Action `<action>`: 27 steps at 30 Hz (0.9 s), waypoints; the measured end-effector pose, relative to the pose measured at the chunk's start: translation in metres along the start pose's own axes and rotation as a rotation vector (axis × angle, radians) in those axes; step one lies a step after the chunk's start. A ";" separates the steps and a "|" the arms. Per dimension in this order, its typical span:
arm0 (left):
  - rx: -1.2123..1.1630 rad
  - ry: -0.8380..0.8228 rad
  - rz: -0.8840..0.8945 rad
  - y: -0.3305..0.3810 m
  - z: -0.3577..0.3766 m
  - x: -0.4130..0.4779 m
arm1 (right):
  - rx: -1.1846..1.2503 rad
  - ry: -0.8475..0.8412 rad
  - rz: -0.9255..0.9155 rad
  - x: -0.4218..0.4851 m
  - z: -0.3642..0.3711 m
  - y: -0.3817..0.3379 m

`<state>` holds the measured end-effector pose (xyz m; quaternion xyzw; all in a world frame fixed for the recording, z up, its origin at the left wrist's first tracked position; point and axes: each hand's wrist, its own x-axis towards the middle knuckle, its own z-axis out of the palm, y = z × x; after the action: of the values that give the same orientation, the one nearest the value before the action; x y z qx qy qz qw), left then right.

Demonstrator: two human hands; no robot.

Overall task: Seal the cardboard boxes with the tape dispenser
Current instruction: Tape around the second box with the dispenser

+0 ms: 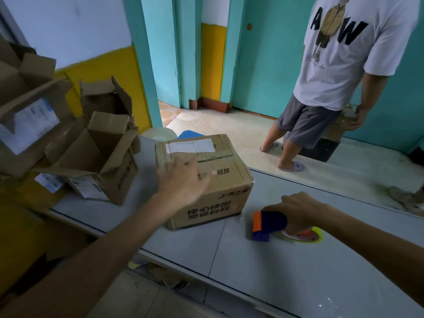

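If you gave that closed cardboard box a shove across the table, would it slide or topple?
It would probably slide: the closed cardboard box is squat and broad and sits flat on a smooth, glossy table. Its walls look straight and its top is taped shut, so it is likely fairly stiff. Its weight cannot be judged.

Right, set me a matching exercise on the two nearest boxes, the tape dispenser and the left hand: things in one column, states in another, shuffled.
Things:
1 closed box
2 open box
3 tape dispenser
4 left hand

States:
A gripped by the right hand on the table
B fingers spread
C flaps up
D flaps shut, white label on top

Pairs: 1-D, 2-C, 3-A, 4-B
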<state>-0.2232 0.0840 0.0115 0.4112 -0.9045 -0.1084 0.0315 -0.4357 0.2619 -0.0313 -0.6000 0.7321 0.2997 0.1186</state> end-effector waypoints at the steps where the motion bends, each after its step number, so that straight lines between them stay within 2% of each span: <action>1: 0.081 -0.042 0.041 0.004 0.013 -0.011 | -0.014 -0.003 -0.018 0.001 -0.008 -0.004; 4: 0.321 0.006 0.153 -0.017 0.036 -0.016 | -0.034 0.003 -0.065 -0.010 -0.042 -0.006; 8: 0.293 -0.056 0.349 -0.055 0.019 0.003 | -0.077 0.026 -0.082 -0.042 -0.100 0.014; 10: 0.291 -0.024 0.404 -0.067 0.001 0.008 | -0.065 0.009 -0.095 -0.054 -0.116 0.023; 12: 0.179 0.074 0.327 -0.067 -0.009 0.009 | -0.001 0.021 -0.098 -0.063 -0.126 0.028; 14: -0.100 0.133 0.136 -0.049 -0.008 0.003 | 0.056 0.048 -0.105 -0.069 -0.133 0.030; 15: -0.204 0.100 0.042 -0.034 -0.003 0.000 | 0.067 0.060 -0.104 -0.071 -0.136 0.030; 16: -0.207 0.029 -0.018 -0.018 0.004 -0.003 | 0.069 0.084 -0.107 -0.073 -0.139 0.030; 18: -0.072 -0.125 -0.021 0.009 0.021 -0.010 | 0.074 0.146 -0.122 -0.076 -0.144 0.027; 21: -0.036 -0.169 0.096 0.006 0.027 -0.010 | 0.071 0.215 -0.141 -0.079 -0.149 0.023; 24: -0.017 -0.255 0.349 -0.029 0.015 -0.002 | 0.111 0.309 -0.192 -0.080 -0.149 0.019; 26: 0.069 -0.233 0.489 -0.044 0.000 -0.003 | 0.144 0.388 -0.242 -0.077 -0.147 0.014; 27: 0.009 -0.178 0.502 -0.044 -0.005 -0.005 | 0.155 0.427 -0.264 -0.075 -0.146 0.011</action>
<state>-0.1865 0.0588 0.0062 0.1631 -0.9778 -0.1291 -0.0243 -0.4005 0.2386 0.1278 -0.7292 0.6766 0.0915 0.0451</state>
